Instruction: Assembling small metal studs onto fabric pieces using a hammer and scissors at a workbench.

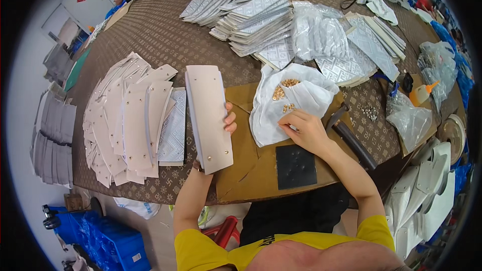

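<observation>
My left hand [230, 118] grips a long beige leather-like panel [208, 110] by its right edge, holding it tilted up; small metal studs show near its top and bottom ends. My right hand [303, 128] rests on a crumpled white cloth [263, 120], fingers bent together; what sits between the fingertips, if anything, is hidden. Just beyond those fingers, small gold-coloured rivets [279, 93] lie in loose piles on the cloth. A square black pad [296, 167] lies below my right wrist, and a dark-handled hammer [355, 145] is to the right of that forearm.
Beige studded panels [135, 115] are stacked at left. Grey-white patterned pieces [261, 20] and plastic-wrapped bundles [319, 32] fill the back of the table. At right are silver metal bits [370, 112], an orange-tipped bottle [422, 93] and a plastic bag [409, 118]. Brown cardboard [241, 170] lies underneath.
</observation>
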Demonstrator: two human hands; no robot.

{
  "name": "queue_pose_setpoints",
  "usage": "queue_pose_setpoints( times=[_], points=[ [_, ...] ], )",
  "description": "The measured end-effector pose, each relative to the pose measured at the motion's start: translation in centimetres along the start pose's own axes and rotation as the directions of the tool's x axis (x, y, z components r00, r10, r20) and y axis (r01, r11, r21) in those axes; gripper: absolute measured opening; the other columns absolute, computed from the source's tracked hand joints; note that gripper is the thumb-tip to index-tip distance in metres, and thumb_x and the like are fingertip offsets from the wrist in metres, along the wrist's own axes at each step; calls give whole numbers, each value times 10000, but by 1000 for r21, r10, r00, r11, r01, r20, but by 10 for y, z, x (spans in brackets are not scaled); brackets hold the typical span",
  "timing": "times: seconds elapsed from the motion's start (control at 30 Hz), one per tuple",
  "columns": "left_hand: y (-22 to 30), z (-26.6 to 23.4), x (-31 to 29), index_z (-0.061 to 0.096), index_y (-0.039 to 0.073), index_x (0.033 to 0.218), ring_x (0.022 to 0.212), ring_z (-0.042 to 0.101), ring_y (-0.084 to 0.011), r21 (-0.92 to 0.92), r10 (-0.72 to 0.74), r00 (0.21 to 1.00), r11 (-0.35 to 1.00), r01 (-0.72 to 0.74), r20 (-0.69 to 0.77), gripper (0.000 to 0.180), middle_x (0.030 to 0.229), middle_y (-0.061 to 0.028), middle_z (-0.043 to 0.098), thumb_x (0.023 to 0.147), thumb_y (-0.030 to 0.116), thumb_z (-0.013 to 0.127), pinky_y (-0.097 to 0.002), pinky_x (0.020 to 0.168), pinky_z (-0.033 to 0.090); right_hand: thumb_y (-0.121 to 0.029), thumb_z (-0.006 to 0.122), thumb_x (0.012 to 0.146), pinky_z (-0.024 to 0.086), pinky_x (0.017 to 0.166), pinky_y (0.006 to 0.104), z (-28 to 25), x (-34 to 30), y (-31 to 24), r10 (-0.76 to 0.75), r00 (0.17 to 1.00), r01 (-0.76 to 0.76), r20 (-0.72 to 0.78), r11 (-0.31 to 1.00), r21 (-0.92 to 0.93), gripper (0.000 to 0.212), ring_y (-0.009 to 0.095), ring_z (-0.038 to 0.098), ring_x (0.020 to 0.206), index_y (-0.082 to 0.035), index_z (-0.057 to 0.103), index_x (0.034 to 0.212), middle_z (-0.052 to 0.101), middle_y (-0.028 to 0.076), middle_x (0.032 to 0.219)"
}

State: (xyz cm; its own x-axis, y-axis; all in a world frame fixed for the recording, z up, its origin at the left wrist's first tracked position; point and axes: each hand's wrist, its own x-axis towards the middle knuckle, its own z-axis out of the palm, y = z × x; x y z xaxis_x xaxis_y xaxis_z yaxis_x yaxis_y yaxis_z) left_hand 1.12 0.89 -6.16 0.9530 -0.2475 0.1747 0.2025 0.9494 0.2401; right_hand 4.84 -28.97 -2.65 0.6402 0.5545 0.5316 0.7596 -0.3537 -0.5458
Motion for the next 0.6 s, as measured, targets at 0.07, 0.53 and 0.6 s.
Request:
queue_pose_setpoints(
  times=[0.07,0.53,0.6],
  points=[
    [5,-3,0,358,72,1599,852,506,-222,40,-11,1000,999,11,0,639,1159,-138,587,1081,413,514,-354,727,470,0,777,855,565,639,350,-4,4,-1,-29,999,28,-16,999,-32,117,270,707,792,-60,717,936,732,71,912],
    [10,-6,-2,363,56,1602,730,510,-206,50,-73,996,996,71,43,685,1069,-125,606,1082,487,479,-343,622,458,-45,807,830,546,667,374,-27,-31,-45,-108,924,157,366,982,-106,164,278,637,817,-59,674,925,642,59,922],
    [6,-5,-5,366,56,1600,727,513,-207,47,-62,998,997,62,-3,683,1069,-125,606,1082,487,478,-341,613,456,-39,808,825,544,668,376,-21,-44,-44,-99,944,139,316,985,-107,167,279,638,814,-58,673,921,639,62,925]
  ],
)
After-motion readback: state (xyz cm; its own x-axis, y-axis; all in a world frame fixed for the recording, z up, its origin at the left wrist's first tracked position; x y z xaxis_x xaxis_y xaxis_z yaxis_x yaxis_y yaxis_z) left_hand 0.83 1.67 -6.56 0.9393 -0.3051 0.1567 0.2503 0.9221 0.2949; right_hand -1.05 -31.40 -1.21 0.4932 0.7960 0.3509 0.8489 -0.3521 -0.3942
